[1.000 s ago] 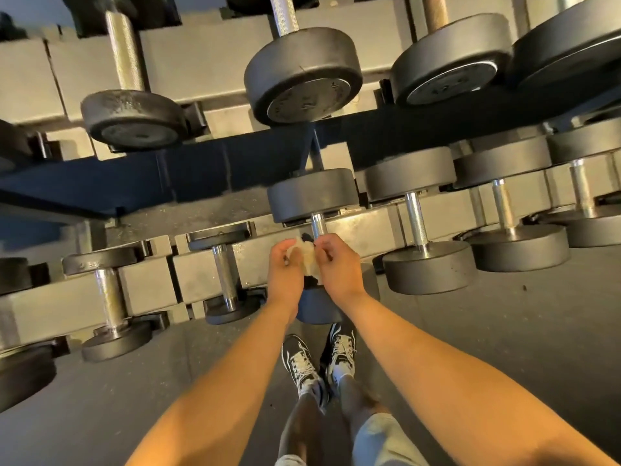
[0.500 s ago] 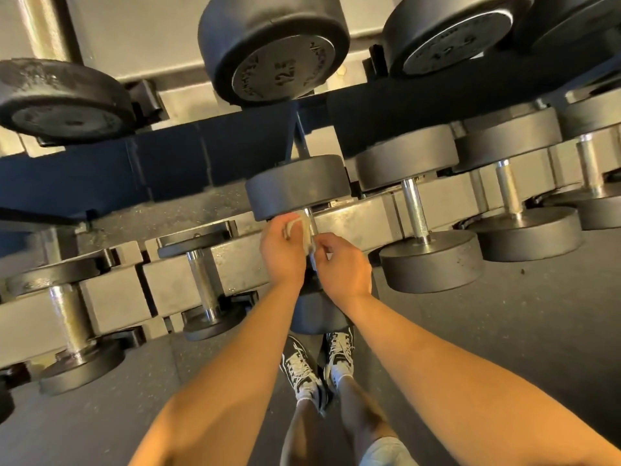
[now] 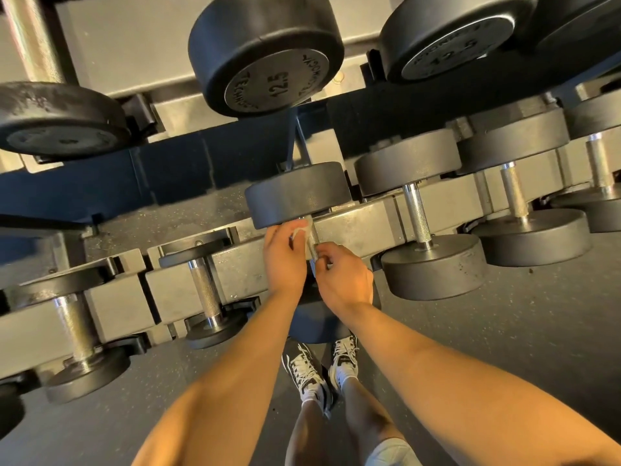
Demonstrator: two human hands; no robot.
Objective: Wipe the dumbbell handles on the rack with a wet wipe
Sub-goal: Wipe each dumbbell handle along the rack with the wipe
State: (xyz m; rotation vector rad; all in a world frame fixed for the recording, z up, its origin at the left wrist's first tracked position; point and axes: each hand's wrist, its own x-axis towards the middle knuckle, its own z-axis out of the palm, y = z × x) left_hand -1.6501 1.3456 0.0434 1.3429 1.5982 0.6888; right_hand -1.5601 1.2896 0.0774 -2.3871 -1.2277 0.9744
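A black dumbbell lies on the lower tier of the rack, straight ahead of me. Its steel handle shows between my two hands. My left hand holds a white wet wipe against the left side of the handle, near the far weight. My right hand pinches the lower end of the wipe at the handle's near part. The dumbbell's near weight is mostly hidden under my wrists.
More dumbbells lie on the lower tier to the right and left. Upper-tier 12.5 dumbbells overhang close above my hands. My shoes stand on dark rubber floor.
Both hands slid up the handle toward the far weight with the wipe. The view moved closer and shifted right along the rack.
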